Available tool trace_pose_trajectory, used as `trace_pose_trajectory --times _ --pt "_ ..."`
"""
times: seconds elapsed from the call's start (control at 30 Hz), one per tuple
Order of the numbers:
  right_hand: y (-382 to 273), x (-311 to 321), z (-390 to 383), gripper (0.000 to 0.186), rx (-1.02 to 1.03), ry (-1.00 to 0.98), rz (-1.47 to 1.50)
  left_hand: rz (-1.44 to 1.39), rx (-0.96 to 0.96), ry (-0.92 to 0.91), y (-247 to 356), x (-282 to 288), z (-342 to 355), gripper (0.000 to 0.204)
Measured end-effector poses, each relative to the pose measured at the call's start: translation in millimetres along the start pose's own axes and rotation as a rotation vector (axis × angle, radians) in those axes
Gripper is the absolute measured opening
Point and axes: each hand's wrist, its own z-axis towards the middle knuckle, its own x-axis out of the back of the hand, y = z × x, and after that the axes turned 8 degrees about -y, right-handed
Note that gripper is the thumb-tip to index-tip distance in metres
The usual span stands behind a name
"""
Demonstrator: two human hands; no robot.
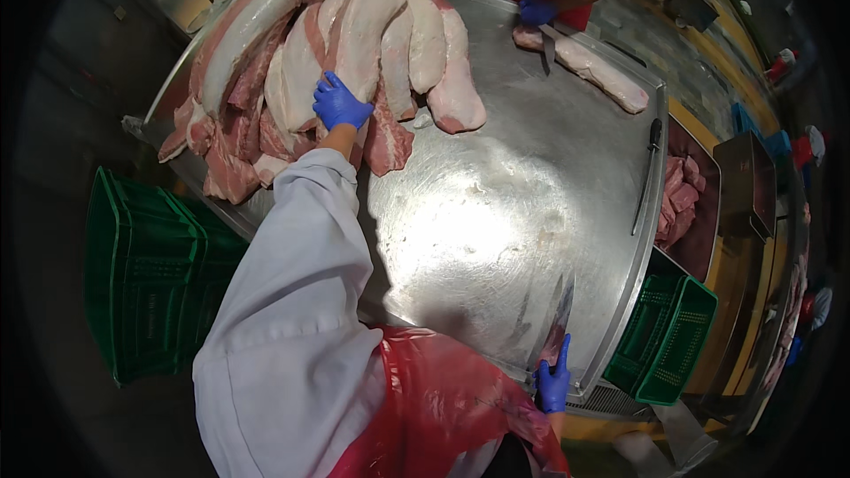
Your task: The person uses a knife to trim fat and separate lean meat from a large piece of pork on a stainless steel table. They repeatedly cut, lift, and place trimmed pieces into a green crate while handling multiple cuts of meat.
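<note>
Knife [558,322], clasped in your right hand [553,385], could nick your left hand [343,105] (hold on meat slab [360,42] unclear) if swung across.

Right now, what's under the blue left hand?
Pale and pink meat shows around the left hand; whatever lies directly beneath its palm is covered, so I can't see it.

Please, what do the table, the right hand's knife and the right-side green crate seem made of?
Table: likely stainless steel, scratched, semi-glossy; bright glare reflects off it.
Knife: blade probably smooth steel, by its metallic sheen.
Green crate: apparently moulded plastic, semi-matt; uniform colour, perforated walls.
</note>
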Motion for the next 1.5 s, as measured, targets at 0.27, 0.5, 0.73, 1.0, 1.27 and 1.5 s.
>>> trace_pose_trajectory --times 0.27,0.5,0.73,1.0,1.27,1.5 --pt "-19.2 -33.8 -10.9 0.087 0.063 0.002 -0.078 -0.388 0.056 -0.239 -47.3 -30.7 6.6 0.108" --pt "38.5 -35.4 -36.6 0.088 0.082 0.077 0.175 -1.05 0.217 -0.373 -104.8 -163.4 -40.7 0.096" --pt "66.6 -14.2 -38.1 0.086 0.116 0.065 0.124 -1.485 0.346 -1.379 -24.2 -138.7 -363.4 0.073" --pt "34.2 1.8 55.6 0.051 0.331 0.073 0.26 0.21 -1.433 -0.676 12.1 -46.7 -321.9 0.111" --pt "-56.8 21.4 179.0 0.038 0.53 -0.001 0.354 0.204 -0.92 -0.713 -9.7 -46.4 -375.6 0.117" --pt "-8.9 33.8 127.4 0.057 0.422 0.009 0.569 0.207 -0.829 -0.789 -0.8 -73.3 -401.5 0.128"
